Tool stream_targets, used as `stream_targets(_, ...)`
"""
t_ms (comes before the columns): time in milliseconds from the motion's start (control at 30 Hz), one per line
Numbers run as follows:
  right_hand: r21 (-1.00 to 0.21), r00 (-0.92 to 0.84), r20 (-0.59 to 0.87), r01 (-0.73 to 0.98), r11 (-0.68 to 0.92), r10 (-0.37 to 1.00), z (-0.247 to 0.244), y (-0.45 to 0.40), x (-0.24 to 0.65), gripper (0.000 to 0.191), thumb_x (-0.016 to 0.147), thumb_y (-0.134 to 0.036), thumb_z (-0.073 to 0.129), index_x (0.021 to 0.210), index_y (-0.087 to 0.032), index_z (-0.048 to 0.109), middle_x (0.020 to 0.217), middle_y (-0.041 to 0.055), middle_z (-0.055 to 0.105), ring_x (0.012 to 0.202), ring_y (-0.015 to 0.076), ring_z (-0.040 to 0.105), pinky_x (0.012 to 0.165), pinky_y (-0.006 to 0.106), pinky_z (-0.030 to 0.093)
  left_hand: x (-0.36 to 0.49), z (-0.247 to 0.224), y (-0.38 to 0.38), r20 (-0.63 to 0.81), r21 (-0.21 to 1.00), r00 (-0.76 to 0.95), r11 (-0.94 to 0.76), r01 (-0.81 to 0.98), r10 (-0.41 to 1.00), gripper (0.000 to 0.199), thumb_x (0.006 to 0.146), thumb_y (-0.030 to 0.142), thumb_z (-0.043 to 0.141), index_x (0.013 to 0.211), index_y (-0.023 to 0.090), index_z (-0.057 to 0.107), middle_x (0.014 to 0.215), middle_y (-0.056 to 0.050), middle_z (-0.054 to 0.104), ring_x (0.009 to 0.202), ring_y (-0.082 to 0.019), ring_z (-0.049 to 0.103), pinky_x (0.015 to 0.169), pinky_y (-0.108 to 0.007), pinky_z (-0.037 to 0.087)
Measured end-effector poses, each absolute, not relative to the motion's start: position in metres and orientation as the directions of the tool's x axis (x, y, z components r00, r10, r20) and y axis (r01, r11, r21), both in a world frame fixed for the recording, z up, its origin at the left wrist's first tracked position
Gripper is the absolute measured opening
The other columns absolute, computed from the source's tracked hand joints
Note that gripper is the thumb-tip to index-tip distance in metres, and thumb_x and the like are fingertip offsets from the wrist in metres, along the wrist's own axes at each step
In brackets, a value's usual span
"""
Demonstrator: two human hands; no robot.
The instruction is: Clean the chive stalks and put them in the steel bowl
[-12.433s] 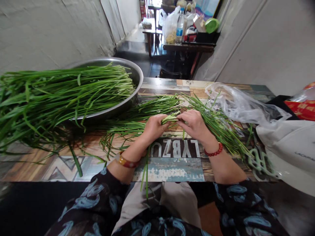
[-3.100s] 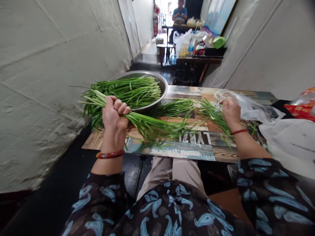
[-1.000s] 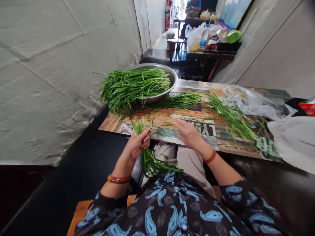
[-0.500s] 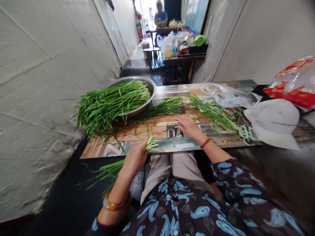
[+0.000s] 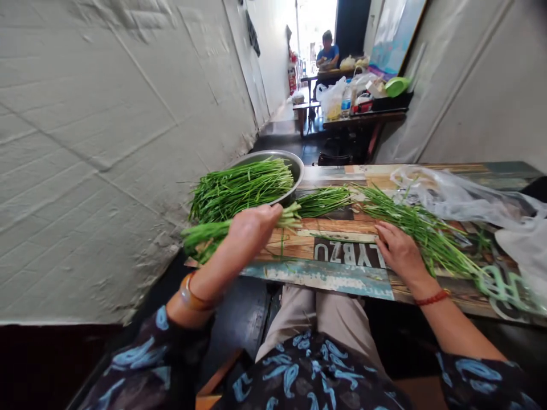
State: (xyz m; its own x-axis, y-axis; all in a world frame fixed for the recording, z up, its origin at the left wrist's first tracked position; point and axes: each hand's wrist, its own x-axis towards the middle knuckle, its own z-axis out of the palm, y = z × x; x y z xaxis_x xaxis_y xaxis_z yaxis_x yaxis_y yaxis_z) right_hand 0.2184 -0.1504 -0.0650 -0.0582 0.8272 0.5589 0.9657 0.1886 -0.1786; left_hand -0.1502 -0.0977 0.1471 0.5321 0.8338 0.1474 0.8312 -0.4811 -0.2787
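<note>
My left hand (image 5: 253, 229) is wrapped round a bunch of green stalks (image 5: 209, 232), pale cut ends past my thumb, held in front of the metal bowl (image 5: 299, 171). A big heap of long green stalks (image 5: 248, 185) fills that bowl and hangs over its left side. My right hand (image 5: 399, 250) rests low over the table near a thin single stalk, its fingers partly bent; whether they pinch the stalk is unclear. A small pile (image 5: 325, 201) lies right of the bowl, and a looser pile (image 5: 419, 230) spreads beyond my right hand.
Green-handled scissors (image 5: 504, 287) lie at the right of the patterned table (image 5: 342, 276), beside a white cap (image 5: 519, 250). Clear plastic bags (image 5: 461, 193) lie behind. A white wall stands left. Farther back are a cluttered table (image 5: 363, 118) and a seated person (image 5: 327, 54).
My left hand has risen from the table's front edge with its bunch, up in front of the bowl. My right hand has moved right, toward the loose pile. The view has turned left.
</note>
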Motion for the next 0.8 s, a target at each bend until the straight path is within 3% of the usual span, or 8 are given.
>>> stream_targets(133,-0.221,-0.032,0.553,0.958,0.184,0.832,-0.066,-0.15,0.22,0.042,0.096,-0.031,0.049,0.134,-0.014,0.054,0.136,0.0167,0.059,0.123,0.0294,0.059,0.1,0.046,0.052,-0.146,0.17,-0.029,0.283,-0.325,0.475,-0.383,0.865,0.833,0.032,0.097,0.019,0.032,0.112,0.015,0.061,0.094,-0.015,0.065,0.086,-0.027,0.066,0.074,-0.036,0.048)
stream_targets(200,-0.246,-0.019,0.547,0.952,0.182,0.837,-0.067,-0.15,0.219,0.043,0.096,-0.031,0.048,0.136,-0.014,0.053,0.136,0.0173,0.058,0.124,0.0292,0.058,0.101,0.046,0.052,-0.14,0.156,0.011,0.309,-0.288,0.458,-0.377,0.881,0.834,0.034,0.096,0.025,0.041,0.124,0.015,0.057,0.11,-0.019,0.064,0.103,-0.031,0.064,0.086,-0.04,0.048)
stream_targets(233,-0.258,-0.011,0.544,0.949,0.18,0.839,-0.067,-0.15,0.219,0.044,0.096,-0.031,0.048,0.136,-0.014,0.053,0.137,0.0175,0.058,0.124,0.0291,0.058,0.101,0.046,0.052,-0.138,0.143,0.03,0.313,-0.256,0.449,-0.381,0.888,0.837,0.044,0.092,0.031,0.051,0.133,0.014,0.052,0.123,-0.021,0.061,0.114,-0.033,0.06,0.093,-0.043,0.046)
stream_targets(300,-0.276,0.006,0.54,0.946,0.171,0.842,-0.065,-0.15,0.217,0.044,0.096,-0.031,0.048,0.137,-0.014,0.052,0.136,0.0177,0.058,0.124,0.0289,0.058,0.102,0.046,0.052,-0.136,0.114,0.063,0.238,-0.157,0.417,-0.389,0.908,0.877,0.074,0.086,0.042,0.062,0.147,0.009,0.038,0.143,-0.025,0.049,0.131,-0.038,0.049,0.105,-0.047,0.04)
stream_targets(367,-0.285,0.012,0.536,0.944,0.168,0.844,-0.063,-0.15,0.216,0.044,0.096,-0.031,0.048,0.137,-0.015,0.052,0.136,0.0175,0.058,0.124,0.0286,0.058,0.103,0.046,0.052,-0.138,0.089,0.085,0.139,-0.046,0.365,-0.362,0.931,0.921,0.074,0.09,0.048,0.054,0.149,0.005,0.036,0.153,-0.026,0.039,0.142,-0.037,0.038,0.114,-0.047,0.032)
stream_targets(467,-0.3,0.006,0.548,0.935,0.191,0.836,-0.059,-0.151,0.215,0.042,0.097,-0.03,0.048,0.135,-0.015,0.054,0.134,0.016,0.06,0.123,0.0276,0.059,0.104,0.046,0.051,-0.146,0.071,0.092,0.148,0.007,0.419,-0.424,0.905,0.896,0.067,0.093,0.044,0.048,0.147,0.005,0.041,0.155,-0.023,0.039,0.145,-0.032,0.036,0.119,-0.045,0.027)
stream_targets(633,-0.368,-0.021,0.57,0.888,0.278,0.821,-0.056,-0.152,0.214,0.036,0.097,-0.033,0.05,0.128,-0.018,0.06,0.124,0.013,0.067,0.117,0.0261,0.063,0.102,0.045,0.052,-0.152,0.076,0.045,0.294,-0.012,0.52,-0.541,0.841,0.802,0.053,0.095,0.03,0.047,0.144,0.01,0.047,0.154,-0.016,0.044,0.145,-0.031,0.036,0.12,-0.047,0.026)
stream_targets(800,-0.457,-0.058,0.523,0.823,0.337,0.85,-0.044,-0.119,0.203,0.035,0.096,-0.035,0.051,0.126,-0.02,0.061,0.116,0.0105,0.07,0.103,0.0234,0.069,0.097,0.043,0.055,-0.151,0.067,-0.006,0.284,-0.019,0.569,-0.588,0.808,0.772,0.057,0.091,0.029,0.057,0.144,0.011,0.045,0.154,-0.017,0.044,0.142,-0.031,0.04,0.12,-0.049,0.026)
